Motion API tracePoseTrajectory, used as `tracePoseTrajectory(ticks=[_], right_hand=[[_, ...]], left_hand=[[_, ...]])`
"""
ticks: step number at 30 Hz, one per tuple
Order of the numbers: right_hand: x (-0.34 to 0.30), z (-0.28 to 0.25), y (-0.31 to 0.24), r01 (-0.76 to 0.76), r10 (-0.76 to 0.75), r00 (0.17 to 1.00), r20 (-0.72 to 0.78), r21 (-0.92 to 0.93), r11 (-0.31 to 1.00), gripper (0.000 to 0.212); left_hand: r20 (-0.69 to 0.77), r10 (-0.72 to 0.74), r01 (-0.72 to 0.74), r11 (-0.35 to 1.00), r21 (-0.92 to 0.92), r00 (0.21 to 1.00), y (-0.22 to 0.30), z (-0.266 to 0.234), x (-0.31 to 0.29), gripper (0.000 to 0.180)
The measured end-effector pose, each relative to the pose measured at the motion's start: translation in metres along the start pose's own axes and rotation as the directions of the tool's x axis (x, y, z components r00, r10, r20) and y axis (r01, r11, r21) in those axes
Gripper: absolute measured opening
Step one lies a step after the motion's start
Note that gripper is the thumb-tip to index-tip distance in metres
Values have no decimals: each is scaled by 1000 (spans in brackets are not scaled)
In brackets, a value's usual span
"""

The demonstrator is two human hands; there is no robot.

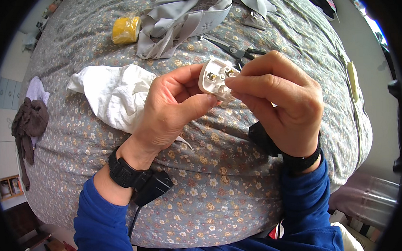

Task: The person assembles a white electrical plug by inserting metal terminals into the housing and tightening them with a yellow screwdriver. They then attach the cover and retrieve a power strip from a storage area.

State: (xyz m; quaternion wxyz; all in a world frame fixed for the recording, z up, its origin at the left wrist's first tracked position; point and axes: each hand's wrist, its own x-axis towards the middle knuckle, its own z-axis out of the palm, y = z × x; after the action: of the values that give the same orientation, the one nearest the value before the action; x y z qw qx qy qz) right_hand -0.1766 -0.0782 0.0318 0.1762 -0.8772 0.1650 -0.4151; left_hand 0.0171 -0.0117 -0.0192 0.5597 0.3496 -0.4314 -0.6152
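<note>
My left hand (pixel 164 104) grips an opened white electrical plug (pixel 210 83) between thumb and fingers, above the bed. Brass-coloured terminals show inside the plug's shell. From the right, my right hand (pixel 287 92) reaches over it with thumb and fingertips pinched together at the plug's inner side. Whatever lies in that pinch is hidden by the fingers. Just beyond my hands, black-handled scissors (pixel 229 47) lie on the bedspread, partly covered by my right hand. A white cloth (pixel 112 95) lies crumpled beside my left hand, and a thin white tip sticks out below that wrist.
A floral bedspread (pixel 199 193) covers the bed under my hands. Toward the far side are a yellow roll of tape (pixel 126 30) and a heap of grey fabric with straps (pixel 178 25). Dark brown cloth (pixel 29 121) hangs at the left edge.
</note>
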Motion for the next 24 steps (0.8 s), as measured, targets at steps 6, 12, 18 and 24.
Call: tracePoseTrajectory(ticks=[6, 12, 18, 24], right_hand=[[-1, 7, 1, 34, -35, 999, 38, 27, 999, 18], [-3, 1, 4, -168, 146, 983, 114, 224, 960, 19], [-8, -2, 11, -519, 492, 850, 189, 456, 723, 40], [-9, 8, 14, -571, 513, 812, 278, 557, 602, 58]], left_hand=[[14, -12, 12, 1000, 19, 1000, 0, -1, 0, 49], [-15, -17, 17, 1000, 25, 1000, 1, 1, -1, 50], [-12, -10, 11, 999, 37, 1000, 3, 3, -1, 53], [-35, -30, 32, 998, 61, 999, 5, 5, -3, 55]])
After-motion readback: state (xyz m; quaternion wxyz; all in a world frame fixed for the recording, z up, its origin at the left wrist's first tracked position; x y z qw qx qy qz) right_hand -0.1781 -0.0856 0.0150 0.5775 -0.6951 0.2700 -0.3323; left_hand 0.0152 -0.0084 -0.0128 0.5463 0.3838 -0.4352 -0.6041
